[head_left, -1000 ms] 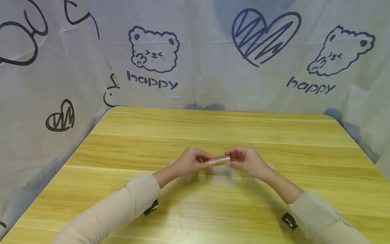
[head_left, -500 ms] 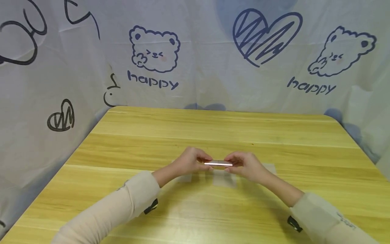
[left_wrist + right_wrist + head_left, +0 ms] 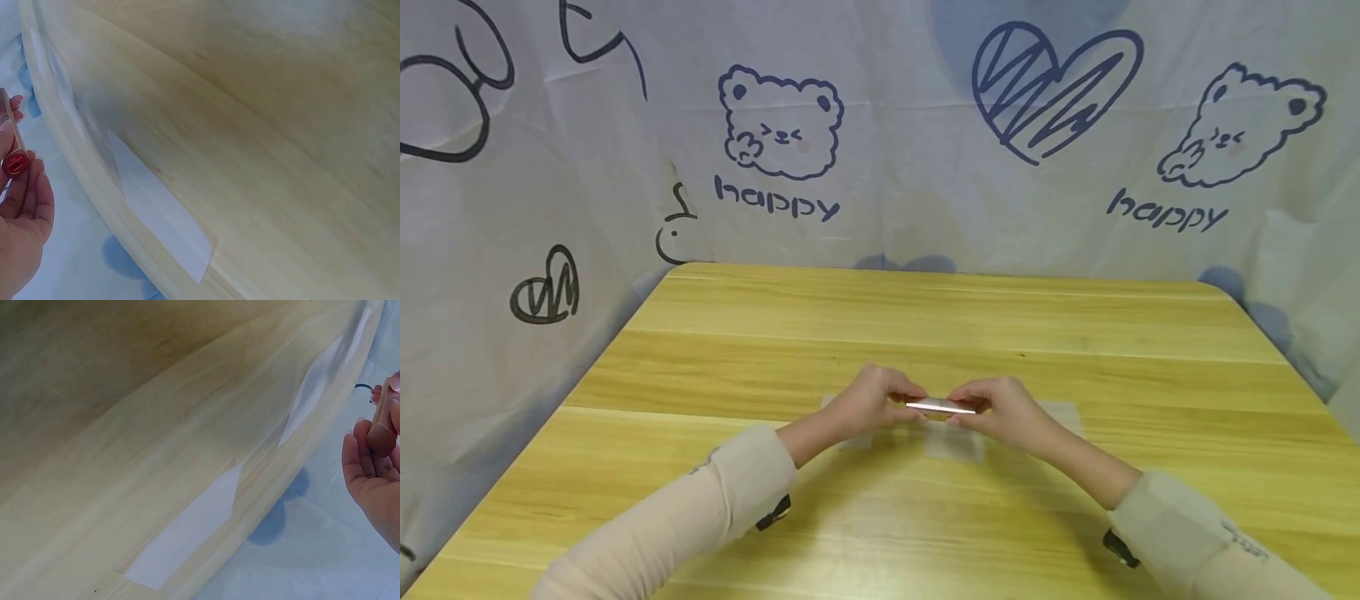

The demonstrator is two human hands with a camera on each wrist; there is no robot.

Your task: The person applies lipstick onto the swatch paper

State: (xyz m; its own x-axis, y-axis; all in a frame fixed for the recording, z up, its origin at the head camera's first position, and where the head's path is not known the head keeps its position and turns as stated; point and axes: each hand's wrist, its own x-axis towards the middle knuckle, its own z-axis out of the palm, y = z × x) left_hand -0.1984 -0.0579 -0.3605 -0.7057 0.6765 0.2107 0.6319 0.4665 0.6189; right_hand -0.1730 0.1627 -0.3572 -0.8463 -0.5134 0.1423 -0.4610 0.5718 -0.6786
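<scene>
Both hands hold a slim rose-gold lipstick [image 3: 940, 406] above the middle of the table, lying nearly level between them. My left hand [image 3: 871, 402] pinches its left end between thumb and fingers. On the other end, the thumb and fingers of my right hand [image 3: 1004, 410] do the same. In the left wrist view, the lipstick [image 3: 15, 164] shows a round red end with tiny, unreadable lettering beside the left fingers. The right wrist view shows its smooth, plain coppery end [image 3: 382, 439] by the right fingers.
Below the hands, several pale square patches lie in a row on the wooden table [image 3: 925, 317], including a middle patch [image 3: 953, 442] and a right patch [image 3: 1063, 417]. Black straps [image 3: 1120, 548] hang under the cuffs. A white cloth [image 3: 910, 167] with drawings stands behind.
The lipstick has turned from right end raised to nearly level, its right end now slightly lower. Its side shows a bright glint. The right hand has come slightly down and left.
</scene>
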